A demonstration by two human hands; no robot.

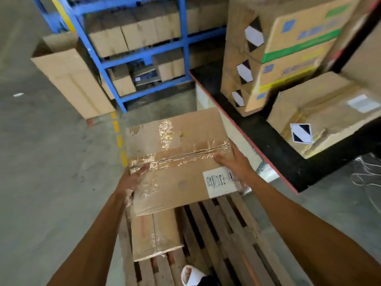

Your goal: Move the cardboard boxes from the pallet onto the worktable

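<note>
I had a taped cardboard box grasped from both sides, my left hand curled round its left edge and my right hand clamped on its right edge. It was sealed, so I could not tell what was inside. It was lifted above the wooden pallet, where a smaller closed box lay at the left edge. The black worktable stood to the right, carrying a stack of printed boxes at its far end and one taped box nearer. A blue rack held more cartons.
</note>
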